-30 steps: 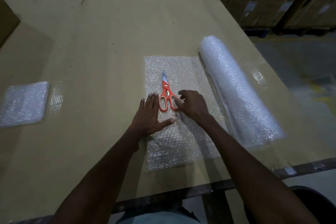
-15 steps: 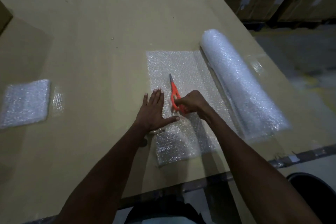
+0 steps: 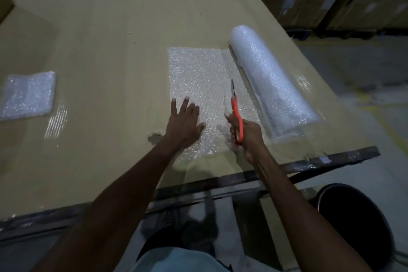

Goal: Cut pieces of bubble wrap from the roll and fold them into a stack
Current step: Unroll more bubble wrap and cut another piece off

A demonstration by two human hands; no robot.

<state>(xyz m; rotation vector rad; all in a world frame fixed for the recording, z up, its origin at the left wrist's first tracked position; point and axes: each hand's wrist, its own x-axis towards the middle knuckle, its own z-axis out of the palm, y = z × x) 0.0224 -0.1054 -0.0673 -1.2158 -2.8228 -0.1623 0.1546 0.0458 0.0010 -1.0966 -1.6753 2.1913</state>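
A roll of bubble wrap (image 3: 271,86) lies on the cardboard-covered table (image 3: 110,40), with a sheet (image 3: 198,73) unrolled from it to the left. My left hand (image 3: 184,123) presses flat on the sheet's near left part, fingers spread. My right hand (image 3: 246,134) grips the orange-handled scissors (image 3: 235,108) by the handles, blades pointing away over the sheet close to the roll. A folded stack of bubble wrap (image 3: 27,95) sits at the table's left edge.
A small hole (image 3: 154,138) shows in the cardboard beside my left wrist. A cardboard box corner (image 3: 5,5) sits far left. The table's dark front edge (image 3: 331,159) runs near me. A black round bin (image 3: 355,225) stands on the floor at right. Stacked cartons line the back.
My right hand picked the scissors up off the sheet and carried them right, toward the roll, blades now pointing away. My left hand stayed flat on the sheet.
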